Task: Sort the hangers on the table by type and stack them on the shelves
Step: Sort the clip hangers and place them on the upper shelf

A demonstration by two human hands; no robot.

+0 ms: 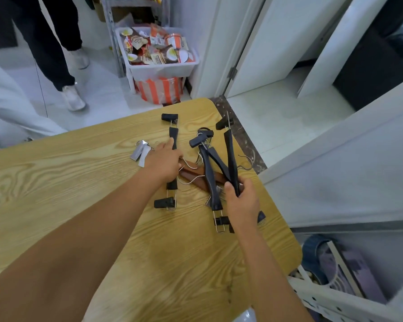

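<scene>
Several black clip hangers lie on the wooden table [56, 173] near its far right corner. My right hand [241, 201] grips a bunch of black clip hangers [219, 163] at their lower ends, fanned out above the table. My left hand [165, 160] lies over the middle of another black clip hanger [172, 135] that runs from far to near; its fingers curl at the bar. Under both, a brown wooden hanger [196, 175] lies flat. A pair of silver metal clips [141, 151] sits just left of my left hand.
A white shelf unit [335, 296] stands at the right, below the table edge, with shoes inside. A white bin of snack packets [158, 49] and a striped bag stand on the floor beyond the table. Two people's legs are at the upper left.
</scene>
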